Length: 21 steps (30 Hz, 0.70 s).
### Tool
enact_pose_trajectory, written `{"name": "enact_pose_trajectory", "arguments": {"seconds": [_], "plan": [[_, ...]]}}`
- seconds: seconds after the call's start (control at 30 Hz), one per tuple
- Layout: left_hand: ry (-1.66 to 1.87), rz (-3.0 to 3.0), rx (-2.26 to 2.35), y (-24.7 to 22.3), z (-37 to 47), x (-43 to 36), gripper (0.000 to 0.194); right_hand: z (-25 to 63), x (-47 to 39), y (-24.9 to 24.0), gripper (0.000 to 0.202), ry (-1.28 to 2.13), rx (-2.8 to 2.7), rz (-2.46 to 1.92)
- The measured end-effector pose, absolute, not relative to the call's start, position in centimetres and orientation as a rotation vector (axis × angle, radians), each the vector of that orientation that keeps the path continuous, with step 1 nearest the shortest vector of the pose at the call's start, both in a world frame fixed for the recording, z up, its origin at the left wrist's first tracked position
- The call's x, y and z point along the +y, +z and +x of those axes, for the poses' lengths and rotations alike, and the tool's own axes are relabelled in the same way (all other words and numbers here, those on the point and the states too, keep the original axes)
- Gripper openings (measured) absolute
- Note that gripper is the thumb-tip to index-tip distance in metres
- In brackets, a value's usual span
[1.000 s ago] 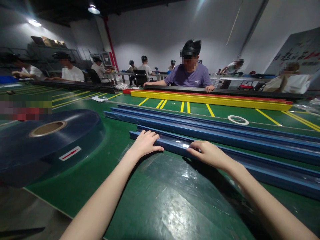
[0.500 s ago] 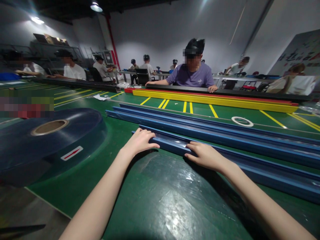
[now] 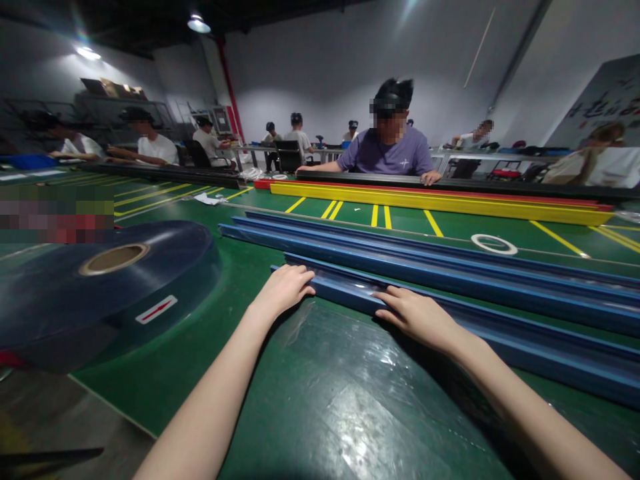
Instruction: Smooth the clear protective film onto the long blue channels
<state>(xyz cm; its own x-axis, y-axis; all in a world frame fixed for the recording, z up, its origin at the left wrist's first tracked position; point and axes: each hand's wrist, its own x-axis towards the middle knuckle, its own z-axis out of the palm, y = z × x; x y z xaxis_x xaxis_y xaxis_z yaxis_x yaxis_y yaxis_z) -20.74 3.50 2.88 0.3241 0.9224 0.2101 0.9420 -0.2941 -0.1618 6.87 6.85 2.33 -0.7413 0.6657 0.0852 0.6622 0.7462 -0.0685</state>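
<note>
A long blue channel-shaped profile (image 3: 345, 293) lies across the green table in front of me, open side up, with something shiny like clear film inside it. My left hand (image 3: 286, 291) grips it close to its left end, fingers over the rim and thumb at the near wall. Farther right, my right hand (image 3: 419, 316) holds the same profile, its fingertips reaching into the groove and its thumb against the near side. Just behind lie more blue profiles (image 3: 400, 261), roughly parallel to this one. Clear plastic sheet (image 3: 345, 340) covers part of the table nearest me.
To the left stands a large roll of clear bluish film (image 3: 175, 257). Beyond the blue profiles are a white ring (image 3: 494, 245), a yellow profile (image 3: 380, 199) and red and black ones. A co-worker in a purple shirt (image 3: 385, 155) sits opposite, hands on the black profile.
The view has shifted slightly, so the surroundings appear a little farther right. My left thumb has drawn in closer to its fingers. Both hands remain on the blue profile.
</note>
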Motion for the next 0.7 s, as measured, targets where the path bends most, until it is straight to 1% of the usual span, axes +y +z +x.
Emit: {"name": "enact_pose_trajectory", "arguments": {"seconds": [0.13,0.5,0.7], "plan": [[-0.109,-2.315,-1.719,3.2,-20.3,3.4,0.028,6.9,6.8,2.2,0.046,0.04,-2.833,-1.079],[-0.04,-2.349,-1.708,3.9,-19.5,2.9,0.028,7.5,5.8,2.5,0.047,0.044,-2.803,-1.1],[-0.028,-2.393,-1.716,4.3,-19.3,2.7,0.031,8.3,5.6,2.1,0.049,0.061,-2.798,-1.133]]}}
